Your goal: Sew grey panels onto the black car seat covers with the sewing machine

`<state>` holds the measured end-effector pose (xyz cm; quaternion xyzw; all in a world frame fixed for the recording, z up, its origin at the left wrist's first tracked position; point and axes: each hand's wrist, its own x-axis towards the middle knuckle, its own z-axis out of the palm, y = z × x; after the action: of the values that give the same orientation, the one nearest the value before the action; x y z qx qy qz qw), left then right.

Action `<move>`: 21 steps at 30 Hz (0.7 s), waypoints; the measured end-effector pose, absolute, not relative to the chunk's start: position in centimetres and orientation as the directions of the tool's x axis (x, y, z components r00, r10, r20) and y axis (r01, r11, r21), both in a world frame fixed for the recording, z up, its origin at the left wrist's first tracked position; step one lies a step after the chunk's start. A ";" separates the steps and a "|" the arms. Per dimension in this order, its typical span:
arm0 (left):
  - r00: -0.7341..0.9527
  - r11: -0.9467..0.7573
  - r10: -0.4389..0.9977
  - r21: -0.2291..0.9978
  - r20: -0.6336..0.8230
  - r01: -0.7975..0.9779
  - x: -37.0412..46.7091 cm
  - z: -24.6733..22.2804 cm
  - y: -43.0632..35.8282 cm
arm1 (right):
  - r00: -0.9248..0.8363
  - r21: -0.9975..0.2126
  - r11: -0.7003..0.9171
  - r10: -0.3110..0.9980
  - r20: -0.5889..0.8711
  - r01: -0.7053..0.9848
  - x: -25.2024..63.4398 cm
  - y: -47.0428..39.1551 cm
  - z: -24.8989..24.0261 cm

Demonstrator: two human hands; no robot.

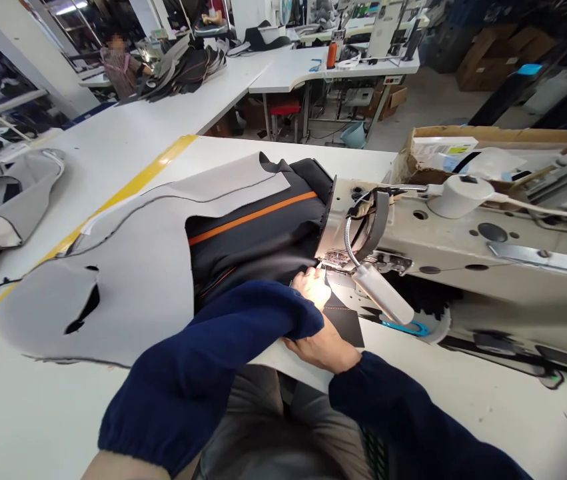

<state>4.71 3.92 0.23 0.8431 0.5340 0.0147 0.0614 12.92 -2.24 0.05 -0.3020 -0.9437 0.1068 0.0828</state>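
My left hand [312, 287] is closed on the edge of a black fabric cover [263, 257], right beside the needle area of a sewing machine [336, 257]. Orange stripes run along the black cover, and a grey foam-backed panel [153, 267] spreads from it to the left over the table. Just below, my right hand [326, 343] lies near a flat black piece with orange stitching [346, 323]. My left sleeve covers part of the right hand, so its fingers are mostly hidden.
A lamp [386, 293] shines on the needle area. Blue-handled thread snips [410, 327] lie by the machine base. Behind the machine stands a cardboard box [408, 157] with loose items. More grey pieces [18, 193] lie at left. A person [120, 70] sits far back left.
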 end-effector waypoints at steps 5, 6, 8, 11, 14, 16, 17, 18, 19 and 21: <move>0.235 -0.213 0.970 0.250 -0.062 0.945 4.0 0.6 2.2 | -0.869 -0.324 0.852 0.475 0.142 0.412 14.6 -1.3 -0.3; 0.210 -0.184 0.976 0.289 -0.062 0.940 3.8 0.5 1.9 | -0.885 -0.332 0.865 0.441 0.145 0.377 15.3 -1.0 -0.2; 0.226 -0.198 0.973 0.322 -0.053 0.926 3.2 0.0 1.8 | -0.906 -0.340 0.876 0.404 0.126 0.343 17.2 -0.6 0.1; 0.356 -0.332 0.934 0.278 -0.040 0.901 2.0 -0.3 2.3 | -0.901 -0.301 0.875 0.423 0.094 0.379 19.7 -0.4 0.2; 0.501 -0.476 0.863 0.223 -0.069 0.851 1.1 0.2 3.1 | -0.876 -0.231 0.866 0.473 0.096 0.443 20.6 -0.8 -0.3; 0.564 -0.539 0.818 0.197 -0.108 0.819 0.9 0.9 3.8 | -0.861 -0.205 0.859 0.497 0.111 0.469 20.0 -1.4 -0.9; 0.589 -0.563 0.797 0.188 -0.134 0.804 0.9 1.2 4.1 | -0.852 -0.193 0.855 0.508 0.125 0.482 19.6 -1.6 -1.2; 0.610 -0.585 0.776 0.179 -0.161 0.791 1.0 1.4 4.3 | -0.845 -0.180 0.852 0.517 0.140 0.492 19.0 -1.8 -1.5; 0.625 -0.602 0.760 0.168 -0.180 0.781 1.1 1.6 4.6 | -0.841 -0.167 0.852 0.520 0.151 0.497 18.5 -1.9 -1.7; 0.636 -0.620 0.747 0.141 -0.193 0.772 1.4 1.5 4.9 | -0.833 -0.144 0.850 0.526 0.171 0.507 17.7 -2.0 -2.1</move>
<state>1.39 4.89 1.47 0.8982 0.4227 -0.0577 0.1059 17.72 -2.03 -2.08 -0.2702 -0.9562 0.0464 0.1027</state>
